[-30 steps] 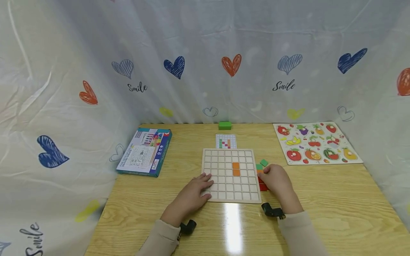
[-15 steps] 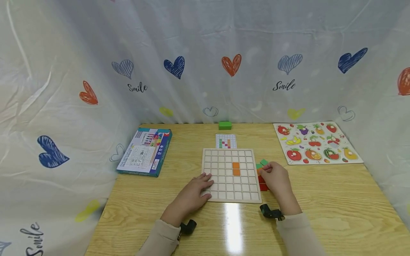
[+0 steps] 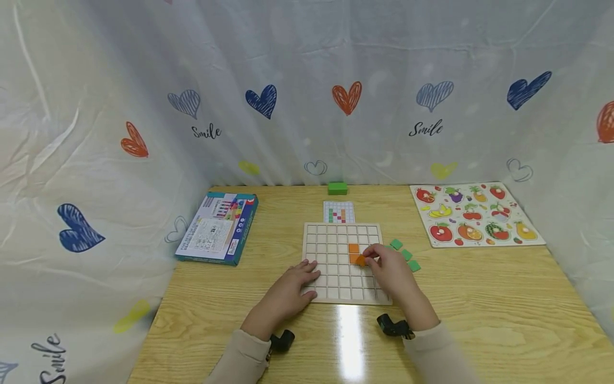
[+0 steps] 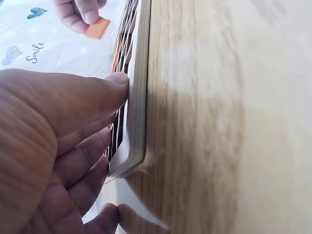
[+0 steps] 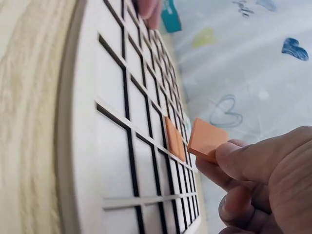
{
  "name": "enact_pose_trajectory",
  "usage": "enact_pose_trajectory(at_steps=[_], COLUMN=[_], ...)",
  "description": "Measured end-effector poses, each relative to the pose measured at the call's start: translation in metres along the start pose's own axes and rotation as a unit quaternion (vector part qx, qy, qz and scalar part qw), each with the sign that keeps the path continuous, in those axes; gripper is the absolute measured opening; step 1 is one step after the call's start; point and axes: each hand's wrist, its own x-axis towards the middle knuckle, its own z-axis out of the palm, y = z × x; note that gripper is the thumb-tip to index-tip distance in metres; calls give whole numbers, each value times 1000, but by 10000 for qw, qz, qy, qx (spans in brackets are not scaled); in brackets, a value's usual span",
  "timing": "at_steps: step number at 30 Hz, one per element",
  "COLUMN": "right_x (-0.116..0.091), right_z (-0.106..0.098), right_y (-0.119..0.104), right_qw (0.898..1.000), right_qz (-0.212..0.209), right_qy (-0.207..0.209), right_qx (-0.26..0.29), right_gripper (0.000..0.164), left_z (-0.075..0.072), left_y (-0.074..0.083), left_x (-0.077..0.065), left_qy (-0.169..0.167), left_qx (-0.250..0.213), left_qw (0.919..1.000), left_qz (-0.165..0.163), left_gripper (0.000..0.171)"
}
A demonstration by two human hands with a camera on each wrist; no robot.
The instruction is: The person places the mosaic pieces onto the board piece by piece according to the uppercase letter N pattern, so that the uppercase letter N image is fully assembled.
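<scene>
A wooden grid board (image 3: 332, 279) lies on the table with two orange square tiles (image 3: 353, 248) seated in its cells, one above the other. My right hand (image 3: 397, 273) pinches another orange tile (image 5: 207, 139) between thumb and fingers, tilted and close over the board beside the lower seated tile. In the left wrist view the same held tile (image 4: 98, 28) shows at the top. My left hand (image 3: 286, 290) rests spread on the board's left edge, its thumb (image 4: 97, 97) lying on the rim. Several green tiles (image 3: 406, 255) lie right of the board, partly behind my right hand.
A small pattern card (image 3: 338, 212) lies against the board's far edge, and a green block (image 3: 338, 188) stands behind it. At the left is a flat blue box (image 3: 216, 229). A fruit puzzle board (image 3: 475, 217) lies at the back right.
My right hand has picked up an orange tile from the pile right of the board and carried it left over the grid. More green tiles are uncovered. My left hand stays put.
</scene>
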Motion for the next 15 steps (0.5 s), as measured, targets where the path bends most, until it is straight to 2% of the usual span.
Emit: enact_pose_trajectory(at_steps=[7,15], right_x=[0,1], right_z=[14,18], right_y=[-3,-4], right_qw=[9990,9987], right_qz=[-205,-219], right_qy=[-202,-367], right_qx=[-333,-281], right_gripper=[5,7], left_z=[0,2], left_y=[0,-2], left_x=[0,1], left_qy=[-15,0], left_qx=[-13,-21], left_qw=[10000,10000], left_qz=[-16,-20], left_gripper=[51,51])
